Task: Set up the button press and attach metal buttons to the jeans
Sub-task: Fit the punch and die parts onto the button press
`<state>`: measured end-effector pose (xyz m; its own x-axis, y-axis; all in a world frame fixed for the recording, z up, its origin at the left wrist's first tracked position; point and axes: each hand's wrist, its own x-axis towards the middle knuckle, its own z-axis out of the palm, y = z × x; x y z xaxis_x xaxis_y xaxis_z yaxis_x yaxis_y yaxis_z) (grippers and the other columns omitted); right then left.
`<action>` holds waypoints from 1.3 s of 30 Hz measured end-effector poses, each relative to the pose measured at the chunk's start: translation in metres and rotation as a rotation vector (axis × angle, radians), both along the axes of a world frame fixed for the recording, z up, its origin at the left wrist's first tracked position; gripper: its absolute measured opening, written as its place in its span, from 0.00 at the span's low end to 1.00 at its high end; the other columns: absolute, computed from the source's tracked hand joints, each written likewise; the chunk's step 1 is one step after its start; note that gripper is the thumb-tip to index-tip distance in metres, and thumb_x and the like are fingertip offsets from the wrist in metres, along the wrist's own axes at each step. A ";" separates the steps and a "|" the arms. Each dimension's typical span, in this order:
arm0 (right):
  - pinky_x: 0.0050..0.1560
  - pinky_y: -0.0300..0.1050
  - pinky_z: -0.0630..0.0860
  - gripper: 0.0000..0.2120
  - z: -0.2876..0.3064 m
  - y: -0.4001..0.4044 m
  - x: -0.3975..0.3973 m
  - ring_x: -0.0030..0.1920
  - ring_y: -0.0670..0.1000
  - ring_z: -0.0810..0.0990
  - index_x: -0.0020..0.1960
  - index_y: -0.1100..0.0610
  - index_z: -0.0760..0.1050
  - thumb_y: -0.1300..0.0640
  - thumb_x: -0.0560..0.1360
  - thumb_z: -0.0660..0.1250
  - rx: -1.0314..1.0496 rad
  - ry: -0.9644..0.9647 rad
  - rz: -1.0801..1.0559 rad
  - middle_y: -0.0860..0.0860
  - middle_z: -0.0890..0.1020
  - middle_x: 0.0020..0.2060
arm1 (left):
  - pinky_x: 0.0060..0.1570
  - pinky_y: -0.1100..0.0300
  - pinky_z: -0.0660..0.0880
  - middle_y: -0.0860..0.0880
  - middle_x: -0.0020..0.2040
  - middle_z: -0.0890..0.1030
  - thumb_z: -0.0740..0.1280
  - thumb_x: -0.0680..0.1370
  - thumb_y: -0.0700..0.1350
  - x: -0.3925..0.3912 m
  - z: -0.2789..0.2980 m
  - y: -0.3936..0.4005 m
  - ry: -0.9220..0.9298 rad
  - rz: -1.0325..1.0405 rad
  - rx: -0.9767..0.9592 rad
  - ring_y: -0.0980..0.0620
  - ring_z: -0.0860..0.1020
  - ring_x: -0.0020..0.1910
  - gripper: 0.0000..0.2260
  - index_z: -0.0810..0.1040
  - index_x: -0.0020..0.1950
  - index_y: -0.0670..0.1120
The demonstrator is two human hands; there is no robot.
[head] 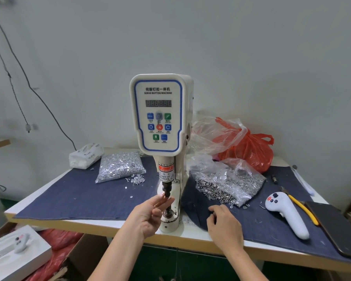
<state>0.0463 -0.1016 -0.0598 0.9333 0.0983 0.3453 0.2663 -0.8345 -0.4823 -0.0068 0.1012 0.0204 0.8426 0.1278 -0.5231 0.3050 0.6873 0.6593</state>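
Observation:
A white servo button machine (158, 112) stands mid-table, its dark upper die (167, 190) hanging above the lower die (167, 214). My left hand (150, 213) reaches up with its fingertips pinching the tip of the upper die. My right hand (224, 224) rests with curled fingers on the dark denim (195, 199) lying right of the press; I cannot tell whether it pinches anything. A clear bag of silver button tacks (120, 165) lies left of the machine. An open clear bag of metal button caps (229, 184) lies to the right.
A white handheld controller (286, 213), yellow-handled pliers (303, 209) and a dark phone (336, 228) lie at the table's right. Red and clear plastic bags (245, 145) sit behind. A tissue pack (85, 155) is back left. Boxes and red bags (55, 246) stand below the table.

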 end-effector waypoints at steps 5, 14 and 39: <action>0.44 0.35 0.70 0.13 0.000 0.000 0.000 0.47 0.44 0.78 0.60 0.49 0.75 0.54 0.78 0.59 0.005 0.004 0.000 0.44 0.76 0.55 | 0.12 0.71 0.60 0.40 0.40 0.85 0.68 0.76 0.41 0.000 -0.001 -0.001 -0.002 -0.001 -0.038 0.59 0.65 0.14 0.07 0.77 0.46 0.36; 0.43 0.32 0.68 0.13 0.000 -0.001 0.000 0.46 0.43 0.78 0.60 0.49 0.75 0.54 0.78 0.59 0.010 -0.002 0.002 0.43 0.77 0.54 | 0.11 0.71 0.59 0.40 0.42 0.84 0.68 0.75 0.40 -0.002 0.003 0.002 0.017 -0.044 -0.200 0.60 0.64 0.14 0.07 0.77 0.47 0.37; 0.43 0.32 0.67 0.13 0.000 0.000 0.000 0.46 0.42 0.77 0.60 0.49 0.75 0.54 0.78 0.58 -0.009 -0.004 0.002 0.43 0.76 0.55 | 0.13 0.72 0.61 0.41 0.36 0.84 0.68 0.76 0.37 0.004 0.004 0.001 0.011 0.017 0.233 0.59 0.65 0.14 0.04 0.79 0.45 0.35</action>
<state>0.0459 -0.1019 -0.0594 0.9319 0.1036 0.3477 0.2699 -0.8383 -0.4736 -0.0028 0.1018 0.0242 0.8339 0.2606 -0.4865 0.3023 0.5218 0.7977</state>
